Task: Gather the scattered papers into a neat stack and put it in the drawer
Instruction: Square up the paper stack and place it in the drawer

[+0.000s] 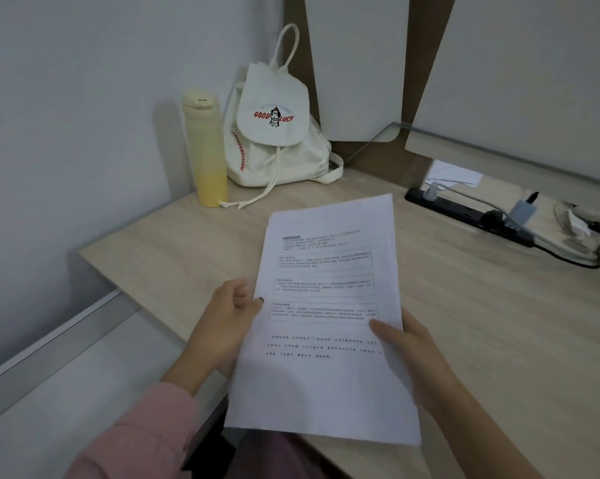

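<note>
**White papers (326, 340) held in both hands above a pale wood desk (481, 340)**

The papers are printed with boxed blocks of text. They are lifted off the desk and tilted toward the camera, in the middle of the view, with their lower edge hanging past the desk's near edge. How many sheets there are cannot be told, though their edges line up closely.

The left hand (229, 319) grips the left edge about halfway up. Its thumb, with a dark nail, presses on the printed face and its fingers curl in by the edge. A pink sleeve (136, 426) covers that forearm.

The right hand (412, 361) holds the right edge at about the same height. Its thumb lies across the front of the page, and its other fingers are hidden behind the papers.

At the back left of the desk a pale yellow bottle (205, 150) stands upright by the grey wall (67, 133). Just beside the bottle, a cream drawstring backpack (274, 133) with red lettering sits in the corner, and its cords trail forward to the bottle's base.

On the right a black power strip (464, 216) lies on the desk with plugs and cables in it. Behind the strip, a loose white sheet (454, 172) rests under a raised ledge, well apart from the held papers.
</note>
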Available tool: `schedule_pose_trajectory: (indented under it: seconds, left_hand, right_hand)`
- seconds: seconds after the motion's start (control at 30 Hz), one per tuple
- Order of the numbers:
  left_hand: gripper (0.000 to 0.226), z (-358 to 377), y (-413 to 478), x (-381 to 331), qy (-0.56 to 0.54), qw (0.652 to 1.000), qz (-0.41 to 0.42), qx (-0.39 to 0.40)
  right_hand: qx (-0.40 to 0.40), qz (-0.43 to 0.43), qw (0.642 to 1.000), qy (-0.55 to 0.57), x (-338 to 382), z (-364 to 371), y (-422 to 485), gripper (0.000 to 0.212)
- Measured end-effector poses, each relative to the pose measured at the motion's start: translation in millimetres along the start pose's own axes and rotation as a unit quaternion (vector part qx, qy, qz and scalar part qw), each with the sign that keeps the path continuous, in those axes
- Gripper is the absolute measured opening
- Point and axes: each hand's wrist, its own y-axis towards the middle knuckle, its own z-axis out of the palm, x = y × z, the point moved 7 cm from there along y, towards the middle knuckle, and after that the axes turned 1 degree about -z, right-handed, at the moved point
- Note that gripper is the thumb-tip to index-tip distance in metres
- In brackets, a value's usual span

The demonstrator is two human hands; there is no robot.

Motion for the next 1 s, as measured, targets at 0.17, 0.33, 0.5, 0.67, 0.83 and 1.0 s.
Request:
schedule_pose_trajectory:
  seconds: [0.17, 0.33, 0.5, 0.67, 0.83, 1.0]
  left_hand:
    - [0.047, 18, -13, -49, -0.27, 0.955, -0.004, 0.125]
    - [0.022, 3, -30, -118, -0.337, 0.927, 0.148, 0.064]
    - [0.028, -3, -51, -128, -0.317, 0.915, 0.251, -0.02]
    - [0.03, 22, -67, -112, -0.319, 0.913, 0.253, -0.038]
    - [0.033, 3, -67, -150, -0.29, 0.899, 0.324, -0.059]
    - [0.038, 0, -65, -142, -0.273, 0.898, 0.339, -0.058]
  right_hand:
    - [0.021, -0.093, 0.995, 0.014, 47, -9, -16, 0.031]
    - [0.002, -0.204, 0.979, -0.018, 105, -27, -31, 0.029]
    - [0.006, -0.228, 0.972, -0.053, 107, -41, -35, 0.039]
    - [-0.03, -0.254, 0.966, -0.03, 85, -40, -39, 0.027]
    - [-0.042, -0.312, 0.949, 0.003, 117, -40, -45, 0.04]
    - [-0.021, -0.272, 0.962, -0.017, 105, -43, -40, 0.044]
